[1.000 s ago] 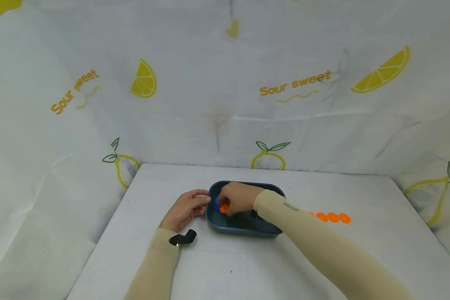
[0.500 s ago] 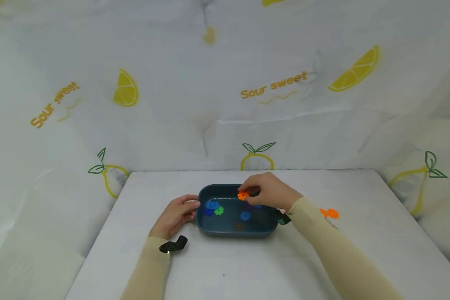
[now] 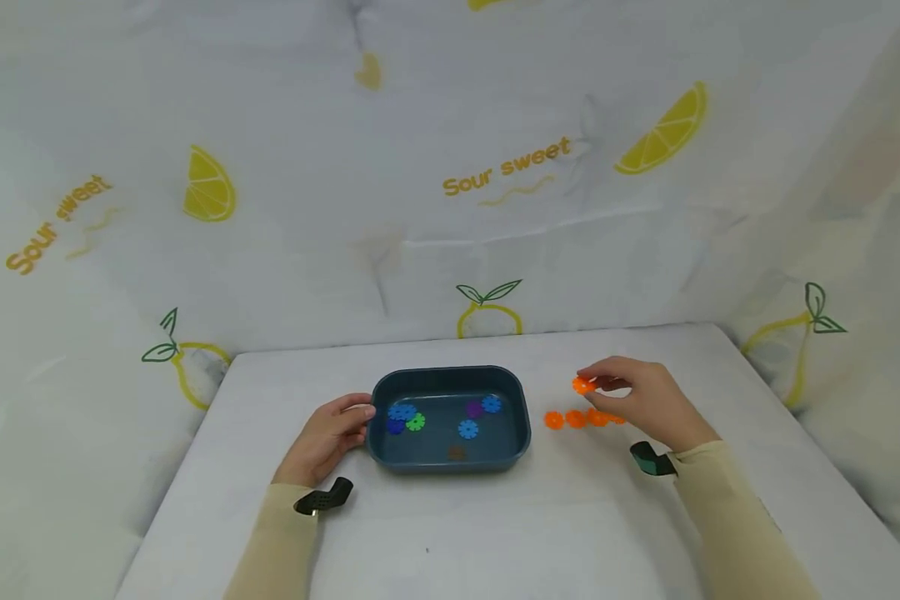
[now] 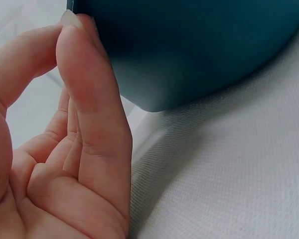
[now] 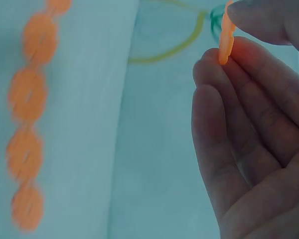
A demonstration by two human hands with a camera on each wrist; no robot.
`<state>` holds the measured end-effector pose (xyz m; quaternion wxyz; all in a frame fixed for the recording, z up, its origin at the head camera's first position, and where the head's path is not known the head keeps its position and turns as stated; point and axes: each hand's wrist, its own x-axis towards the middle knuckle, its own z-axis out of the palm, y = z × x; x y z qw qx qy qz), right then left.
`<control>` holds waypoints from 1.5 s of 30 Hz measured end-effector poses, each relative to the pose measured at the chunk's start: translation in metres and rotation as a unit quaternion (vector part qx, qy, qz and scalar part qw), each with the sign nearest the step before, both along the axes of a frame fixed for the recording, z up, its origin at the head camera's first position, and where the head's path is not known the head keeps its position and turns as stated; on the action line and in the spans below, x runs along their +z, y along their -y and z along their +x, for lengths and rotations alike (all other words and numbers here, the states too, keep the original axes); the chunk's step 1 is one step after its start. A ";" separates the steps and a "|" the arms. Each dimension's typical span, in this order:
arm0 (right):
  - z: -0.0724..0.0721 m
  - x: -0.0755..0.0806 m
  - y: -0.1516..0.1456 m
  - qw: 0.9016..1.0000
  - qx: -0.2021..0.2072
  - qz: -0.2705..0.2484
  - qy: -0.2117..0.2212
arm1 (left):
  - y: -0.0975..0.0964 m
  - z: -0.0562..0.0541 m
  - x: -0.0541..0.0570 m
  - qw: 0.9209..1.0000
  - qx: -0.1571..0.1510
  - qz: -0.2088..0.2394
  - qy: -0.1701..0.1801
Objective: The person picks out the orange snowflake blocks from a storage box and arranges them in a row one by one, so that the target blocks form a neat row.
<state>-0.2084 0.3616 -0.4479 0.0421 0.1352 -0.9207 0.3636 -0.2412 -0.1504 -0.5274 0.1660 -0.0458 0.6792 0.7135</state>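
Note:
In the head view, my left hand [image 3: 327, 438] is at the left end of a dark blue tray [image 3: 450, 465]. Its thumb and forefinger pinch the rim, as the left wrist view shows close to the tray wall [image 4: 189, 55]. Right of the tray, my right hand [image 3: 648, 402] pinches an orange notched plastic disc [image 3: 583, 385] between thumb and fingertips, raised over the table. Below that hand lies a row of several orange discs [image 3: 575, 418], partly hidden by the fingers. The right wrist view has the held disc [image 5: 226, 37] edge-on, with the row [image 5: 28, 94] at left.
Inside the tray lie blue discs [image 3: 468, 429], a green disc [image 3: 416, 422], a purple disc [image 3: 475, 409] and a brown disc [image 3: 457, 453]. The white table [image 3: 495, 533] meets a lemon-print cloth [image 3: 390, 267] behind it.
My right hand has lifted the orange disc out of the tray and carried it right, over the orange row. The left hand stays at the tray's left end. The head view has shifted.

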 end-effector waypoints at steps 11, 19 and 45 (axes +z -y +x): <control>0.017 -0.027 -0.063 0.995 -0.085 0.032 -0.028 | 0.002 0.009 0.005 1.000 0.017 0.002 0.019; 0.025 -0.027 -0.089 0.992 -0.117 0.048 0.010 | -0.008 0.007 0.005 1.000 0.015 0.009 0.015; 0.017 -0.058 -0.109 0.988 -0.115 0.072 0.070 | -0.008 0.007 0.004 0.999 0.023 0.005 0.030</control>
